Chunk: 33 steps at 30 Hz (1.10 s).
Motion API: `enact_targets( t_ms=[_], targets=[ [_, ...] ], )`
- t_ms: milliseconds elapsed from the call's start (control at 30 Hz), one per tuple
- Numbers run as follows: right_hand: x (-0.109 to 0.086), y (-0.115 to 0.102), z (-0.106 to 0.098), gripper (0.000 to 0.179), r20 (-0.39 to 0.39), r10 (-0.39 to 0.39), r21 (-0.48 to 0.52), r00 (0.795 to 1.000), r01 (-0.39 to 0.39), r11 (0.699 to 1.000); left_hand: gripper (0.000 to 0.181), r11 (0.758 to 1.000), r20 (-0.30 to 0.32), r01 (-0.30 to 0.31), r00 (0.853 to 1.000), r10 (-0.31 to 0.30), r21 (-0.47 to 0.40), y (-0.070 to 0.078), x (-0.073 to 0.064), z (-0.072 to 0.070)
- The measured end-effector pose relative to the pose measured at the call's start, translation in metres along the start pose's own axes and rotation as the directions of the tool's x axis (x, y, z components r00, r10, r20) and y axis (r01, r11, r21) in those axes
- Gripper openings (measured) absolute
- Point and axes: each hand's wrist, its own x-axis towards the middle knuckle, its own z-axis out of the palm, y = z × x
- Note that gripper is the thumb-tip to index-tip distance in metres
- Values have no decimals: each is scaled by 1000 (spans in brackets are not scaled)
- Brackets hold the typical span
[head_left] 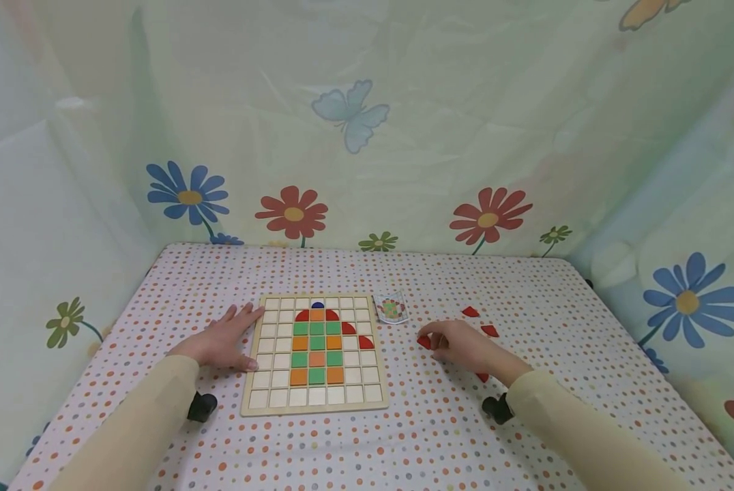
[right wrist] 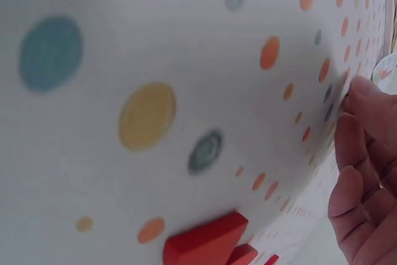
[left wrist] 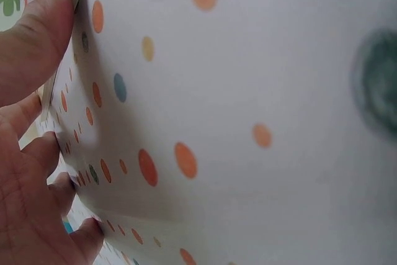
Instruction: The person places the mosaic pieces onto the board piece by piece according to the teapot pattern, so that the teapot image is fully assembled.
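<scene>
A wooden grid board (head_left: 355, 394) lies on the table, with green squares (head_left: 316, 376), orange squares (head_left: 299, 376), a small blue piece (head_left: 318, 305) at the top and several red rounded pieces (head_left: 365, 343) in its cells. My left hand (head_left: 219, 339) has its fingers spread, thumb and fingertips at the board's left edge. Right of the board, my right hand (head_left: 462, 346) pinches a red quarter-round piece (head_left: 425, 343) low over the tabletop. In the right wrist view its fingers (right wrist: 347, 193) curl in and hide that piece.
A small picture card (head_left: 391, 308) lies against the board's upper right corner. Loose red pieces (head_left: 490, 331) are scattered beyond and beside my right hand; one red block (right wrist: 208, 243) shows close up in the right wrist view. A dotted cloth (head_left: 318, 453) covers the table.
</scene>
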Motion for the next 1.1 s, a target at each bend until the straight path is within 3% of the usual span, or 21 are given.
enact_targets(
  t_ms=[400, 767, 1100],
  targets=[
    [7, -3, 1, 25, -58, -8, -81, 998, 4, 997, 105, 1000, 6, -11, 1000, 11, -1, 2, -2, -1],
    [12, -8, 5, 16, -59, 10, -77, 998, -15, 997, 106, 999, 9, -25, 1000, 24, 20, 1, 1, -2],
    [17, -13, 9, 12, -44, 44, -69, 998, -47, 997, 105, 1000, 3, -25, 1000, 25, -10, 3, -3, -4]
  ],
)
